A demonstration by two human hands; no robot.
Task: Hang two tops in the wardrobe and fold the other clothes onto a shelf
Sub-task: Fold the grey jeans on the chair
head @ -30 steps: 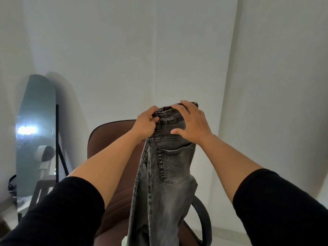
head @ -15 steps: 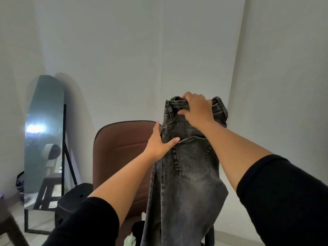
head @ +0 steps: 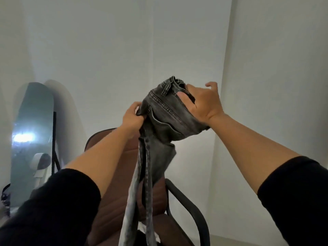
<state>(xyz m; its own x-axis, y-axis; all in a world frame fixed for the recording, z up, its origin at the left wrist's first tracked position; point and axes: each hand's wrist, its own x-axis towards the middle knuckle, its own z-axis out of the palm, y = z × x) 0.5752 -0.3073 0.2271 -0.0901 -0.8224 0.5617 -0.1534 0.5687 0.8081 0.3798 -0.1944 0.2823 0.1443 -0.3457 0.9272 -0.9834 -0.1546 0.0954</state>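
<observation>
Tilted over since half a second ago, the grey jeans (head: 165, 118) now have their waistband pointing up and to the right instead of hanging straight, and the left hand (head: 133, 118) has gone from lying flat against the fabric to gripping it. The jeans are held up in the air in front of a brown office chair (head: 113, 192), legs dangling down over its seat. The left hand clutches a bunch of denim at the side seam — fingers curled tight round it. The right hand (head: 202, 103) holds the waistband end, thumb pressed on the denim, fingers partly spread. A standing mirror (head: 33, 132) leans against the white wall (head: 124, 50) at left.
</observation>
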